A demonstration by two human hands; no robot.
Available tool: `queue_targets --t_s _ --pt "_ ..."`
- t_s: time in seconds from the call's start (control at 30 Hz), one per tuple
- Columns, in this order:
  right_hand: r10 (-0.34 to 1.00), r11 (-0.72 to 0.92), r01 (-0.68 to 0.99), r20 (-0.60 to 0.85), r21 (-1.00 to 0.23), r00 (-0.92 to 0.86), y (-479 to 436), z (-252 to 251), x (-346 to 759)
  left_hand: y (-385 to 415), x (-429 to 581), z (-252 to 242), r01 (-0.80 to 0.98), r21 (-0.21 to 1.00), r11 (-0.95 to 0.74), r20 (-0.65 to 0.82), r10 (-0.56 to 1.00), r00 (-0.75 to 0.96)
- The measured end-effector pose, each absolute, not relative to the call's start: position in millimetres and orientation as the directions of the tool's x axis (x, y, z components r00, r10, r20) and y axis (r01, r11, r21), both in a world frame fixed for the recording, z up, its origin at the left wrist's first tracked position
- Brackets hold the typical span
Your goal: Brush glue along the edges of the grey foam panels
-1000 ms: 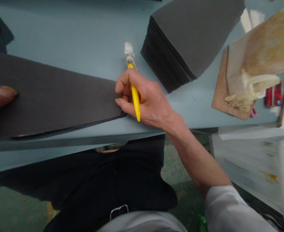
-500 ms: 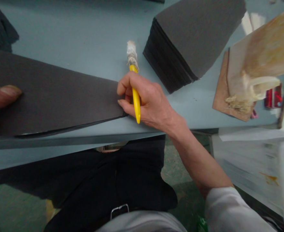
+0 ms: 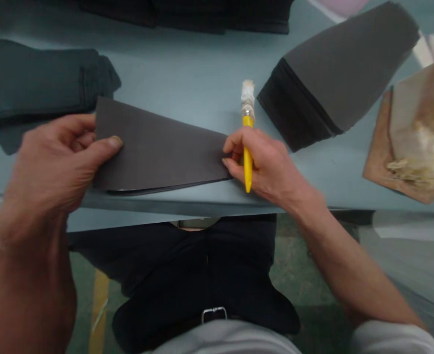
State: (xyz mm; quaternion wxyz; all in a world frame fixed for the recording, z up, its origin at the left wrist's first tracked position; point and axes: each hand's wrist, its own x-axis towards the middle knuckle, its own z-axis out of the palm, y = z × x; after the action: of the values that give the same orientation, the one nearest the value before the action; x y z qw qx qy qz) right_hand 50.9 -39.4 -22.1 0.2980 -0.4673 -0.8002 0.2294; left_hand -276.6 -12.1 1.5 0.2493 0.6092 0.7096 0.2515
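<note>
A dark grey sheet (image 3: 161, 147) lies flat near the front edge of the blue-grey table (image 3: 187, 78), on top of at least one more sheet. My left hand (image 3: 54, 162) grips its left end, thumb on top and fingers curled beneath. My right hand (image 3: 264, 164) is closed round a yellow-handled brush (image 3: 247, 147) whose pale, glue-caked bristles point away from me. Its fingertips press on the sheet's right end.
A thick stack of dark grey sheets (image 3: 335, 88) stands at the back right. A glue-smeared wooden board (image 3: 409, 142) sits at the right edge. Folded dark cloth (image 3: 36, 83) lies at the back left, and more dark material (image 3: 187, 14) along the far edge.
The view has swung left and pulled back, so my whole left hand now shows gripping the sheet's left end. My right hand stays on the sheet's right end with the brush.
</note>
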Motion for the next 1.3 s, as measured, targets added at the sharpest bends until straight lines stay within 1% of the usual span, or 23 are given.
queue_targets --t_s 0.07,0.17,0.3,0.5,0.7,0.9,1.1,1.2,1.3 --pt "0.891 0.449 0.617 0.267 -0.647 -0.368 -40.6 -23.2 49.7 -16.2 -269.0 10.1 0.658 0.733 0.175 -0.117 0.984 -0.132" --pt "0.898 0.436 0.633 0.265 -0.640 -0.350 -42.4 -22.3 48.0 -18.4 -261.5 13.5 0.622 0.767 0.159 -0.104 0.987 -0.123" --pt "0.902 0.429 0.648 0.265 -0.629 -0.341 -44.1 -21.1 47.2 -19.6 -266.8 6.8 0.663 0.737 0.134 -0.055 0.989 -0.139" --pt "0.901 0.431 0.638 0.265 -0.638 -0.344 -43.4 -23.1 49.6 -22.9 -273.4 1.8 0.669 0.734 0.114 -0.028 0.990 -0.139" --pt "0.890 0.449 0.608 0.267 -0.655 -0.371 -40.3 -24.4 52.6 -28.0 -270.7 4.4 0.704 0.702 0.112 -0.026 0.991 -0.132" --pt "0.906 0.418 0.636 0.248 -0.648 -0.342 -41.3 -24.0 50.8 -30.1 -271.6 4.1 0.746 0.659 0.091 -0.019 0.994 -0.104" --pt "0.909 0.411 0.638 0.240 -0.652 -0.340 -41.3 -23.8 50.8 -30.7 -273.1 -0.6 0.815 0.579 0.014 0.099 0.991 -0.087" --pt "0.910 0.409 0.635 0.242 -0.655 -0.337 -41.2 -24.1 50.8 -32.0 -273.2 -1.6 0.815 0.579 0.023 0.117 0.987 -0.111" --pt "0.912 0.404 0.637 0.240 -0.656 -0.332 -41.2 -24.6 50.6 -32.6 -273.6 -1.1 0.813 0.578 0.061 0.096 0.985 -0.142"
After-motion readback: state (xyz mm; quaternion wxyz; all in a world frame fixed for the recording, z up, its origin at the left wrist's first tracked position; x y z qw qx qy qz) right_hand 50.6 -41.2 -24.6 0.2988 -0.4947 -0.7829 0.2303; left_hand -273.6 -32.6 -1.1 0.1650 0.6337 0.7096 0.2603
